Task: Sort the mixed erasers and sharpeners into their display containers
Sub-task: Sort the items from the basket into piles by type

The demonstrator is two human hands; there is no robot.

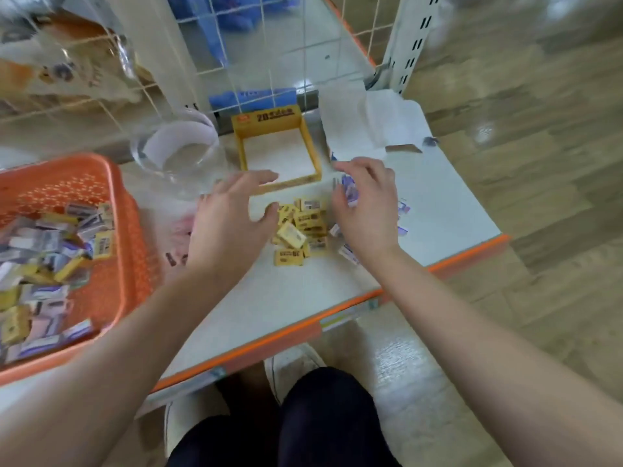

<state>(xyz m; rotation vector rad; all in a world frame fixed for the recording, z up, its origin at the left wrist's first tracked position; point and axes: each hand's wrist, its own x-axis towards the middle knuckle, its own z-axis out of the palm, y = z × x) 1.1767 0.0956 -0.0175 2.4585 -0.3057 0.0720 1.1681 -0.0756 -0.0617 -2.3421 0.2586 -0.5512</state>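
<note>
The left hand [232, 224] is spread wide and flat, holding nothing, its fingertips at the left edge of a heap of yellow erasers [303, 227]. The right hand [365, 214] is curled on the heap's right side and seems to pinch one purple-and-white packet [350, 193], though blur leaves that unsure.

The heap lies in the middle of the shelf [269, 298], roughly ten or a dozen yellow pieces; they overlap too much for an exact count. About four or five loose purple-and-white pieces [403, 210] lie scattered around the right hand, towards the shelf's right edge.

Just behind the heap stands one yellow display box [266, 120], showing only its bare white floor. Left of it is one clear round tub [202, 129], and nothing can be made out in it either. At the shelf's left end, one orange basket [135, 254] holds a deep mixed pile, dozens of pieces in yellow, purple and grey.

I judge the sorting barely begun: some pieces are grouped by colour on the shelf, none is in a container, and most of the stock waits in the basket
</note>
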